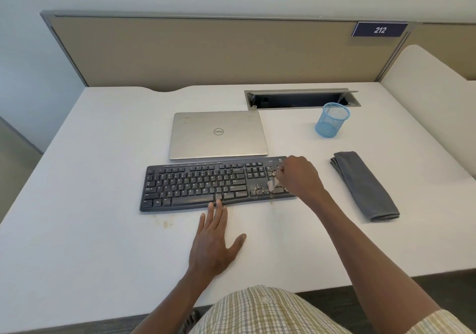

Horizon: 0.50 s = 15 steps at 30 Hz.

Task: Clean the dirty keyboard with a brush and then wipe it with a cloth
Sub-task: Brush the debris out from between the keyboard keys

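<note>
While brushing goes on | white desk (103, 153) | closed Dell laptop (218, 135) behind | black Logitech keyboard (206, 184): centre, rigid, light, likely slides; crumbs on numpad | folded grey cloth (364, 186): right, soft, untouched | left hand (215, 241): flat, fingertips bracing front edge | right hand (300, 176): curled round small brush (271, 184).

White desk (90, 179), recessed cable tray (301, 99) cut into the far edge. Directly on it: black keyboard (195, 186) at centre, closed silver laptop (218, 135) just behind it, blue mesh pen cup (332, 123) far right, folded grey cloth (364, 186) right of the keyboard. Left hand (215, 241) flat on the desk, fingertips touching the keyboard's front edge. Crumbs (166, 224) left of that hand.
</note>
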{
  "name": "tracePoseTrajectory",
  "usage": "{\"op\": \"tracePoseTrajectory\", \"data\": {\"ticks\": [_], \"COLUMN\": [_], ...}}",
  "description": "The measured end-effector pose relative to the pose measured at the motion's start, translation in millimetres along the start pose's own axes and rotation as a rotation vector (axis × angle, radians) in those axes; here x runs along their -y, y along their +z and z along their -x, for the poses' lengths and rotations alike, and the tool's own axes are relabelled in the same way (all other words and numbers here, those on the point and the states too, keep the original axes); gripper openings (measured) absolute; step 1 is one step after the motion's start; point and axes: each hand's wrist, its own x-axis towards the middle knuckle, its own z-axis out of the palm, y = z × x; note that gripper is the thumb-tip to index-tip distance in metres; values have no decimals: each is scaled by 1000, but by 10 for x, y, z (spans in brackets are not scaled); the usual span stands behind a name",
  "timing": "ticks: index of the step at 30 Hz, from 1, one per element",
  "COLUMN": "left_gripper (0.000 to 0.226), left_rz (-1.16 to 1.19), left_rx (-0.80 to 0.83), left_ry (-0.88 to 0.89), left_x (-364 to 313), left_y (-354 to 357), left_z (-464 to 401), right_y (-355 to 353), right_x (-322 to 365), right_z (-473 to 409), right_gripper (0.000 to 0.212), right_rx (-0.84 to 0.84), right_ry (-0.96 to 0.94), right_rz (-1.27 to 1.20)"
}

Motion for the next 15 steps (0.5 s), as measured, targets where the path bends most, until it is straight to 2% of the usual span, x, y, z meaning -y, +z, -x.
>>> {"op": "tracePoseTrajectory", "data": {"ticks": [5, 9, 15], "left_gripper": [90, 91, 94], "left_rz": [-10, 6, -13], "left_rx": [7, 6, 22], "left_ry": [0, -7, -12], "left_x": [5, -2, -7], "left_y": [9, -4, -8], "left_z": [9, -2, -4], "right_y": [-1, 56, -15], "right_x": [43, -19, 66], "right_z": [86, 201, 42], "right_gripper": [26, 33, 29], "right_rx": [20, 39, -49], "right_ry": [-8, -10, 55], "right_rz": [-9, 6, -160]}}
